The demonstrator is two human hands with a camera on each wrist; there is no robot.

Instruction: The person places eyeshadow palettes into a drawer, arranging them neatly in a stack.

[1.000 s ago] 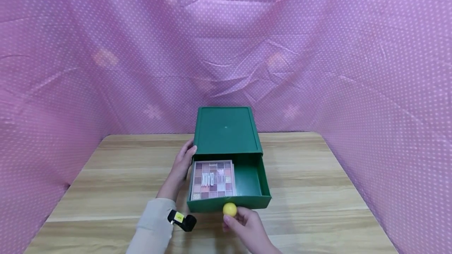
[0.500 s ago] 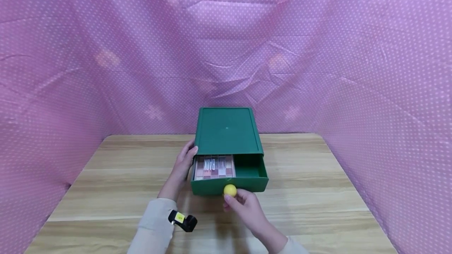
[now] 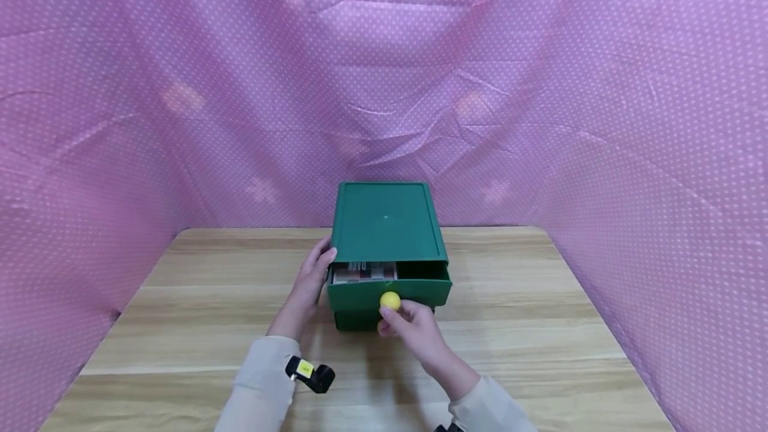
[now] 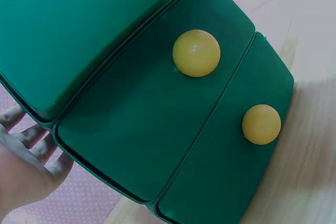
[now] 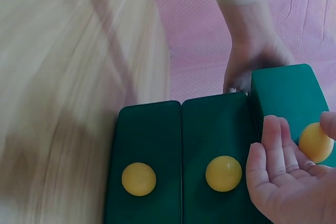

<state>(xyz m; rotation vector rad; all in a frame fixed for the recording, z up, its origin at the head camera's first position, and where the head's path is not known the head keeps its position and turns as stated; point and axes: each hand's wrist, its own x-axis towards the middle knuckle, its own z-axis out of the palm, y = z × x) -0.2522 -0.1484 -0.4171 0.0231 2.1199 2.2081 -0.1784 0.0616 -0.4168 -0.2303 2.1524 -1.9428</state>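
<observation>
A green drawer cabinet [image 3: 384, 219] stands on the table, its top drawer [image 3: 354, 295] partly pulled out. Inside the drawer a makeup palette [image 3: 365, 273] shows only along its front part, the rest hidden under the cabinet top. My right hand [image 3: 418, 335] pinches the round yellow knob [image 3: 390, 300] of this drawer; in the right wrist view its other fingers [image 5: 273, 145] stretch below the knob. Against the cabinet's left side rests my left hand [image 3: 309, 282], its fingers fairly straight along the wall, also visible in the left wrist view.
Two lower drawers with yellow knobs, a middle knob [image 4: 197, 53] and a bottom knob [image 4: 261, 124], sit closed beneath. Wooden tabletop [image 3: 540, 325] surrounds the cabinet. Pink dotted cloth [image 3: 384, 85] hangs behind and at both sides.
The top drawer has slid back into the cabinet, with my right hand moving away from me on its knob. Less of the palette shows. My left hand has stayed in place.
</observation>
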